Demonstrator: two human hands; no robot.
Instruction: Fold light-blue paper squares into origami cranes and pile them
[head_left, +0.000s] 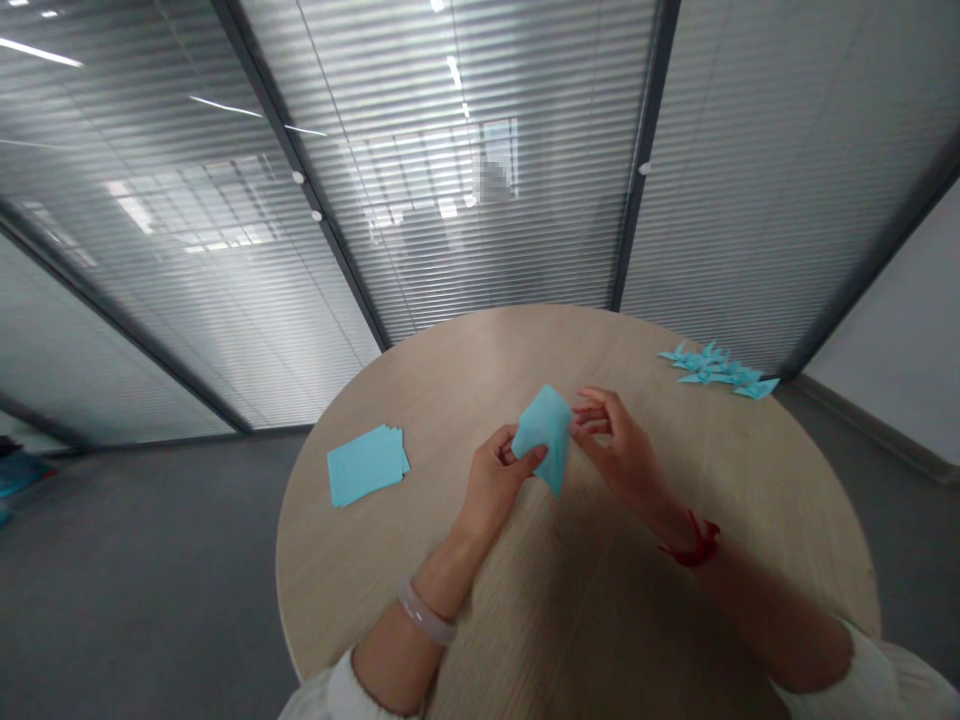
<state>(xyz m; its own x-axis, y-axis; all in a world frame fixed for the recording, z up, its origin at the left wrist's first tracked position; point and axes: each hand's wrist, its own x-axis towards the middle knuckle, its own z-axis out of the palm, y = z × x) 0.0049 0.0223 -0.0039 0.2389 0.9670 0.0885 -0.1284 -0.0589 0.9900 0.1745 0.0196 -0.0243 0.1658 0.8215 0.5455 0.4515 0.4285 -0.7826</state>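
A folded piece of light blue paper (546, 432) is held just above the round wooden table (465, 370), at its middle. My left hand (496, 478) pinches the paper's lower left edge with thumb and fingers. My right hand (619, 448) grips its right edge with the fingertips, the fingers curled. A pale bracelet sits on my left wrist and a red cord on my right wrist.
A small stack of flat light blue paper sheets (367, 464) lies on the table's left part. Several folded blue paper figures (716, 369) are grouped at the far right edge. Glass walls with blinds (450, 180) stand behind the table, grey floor around it.
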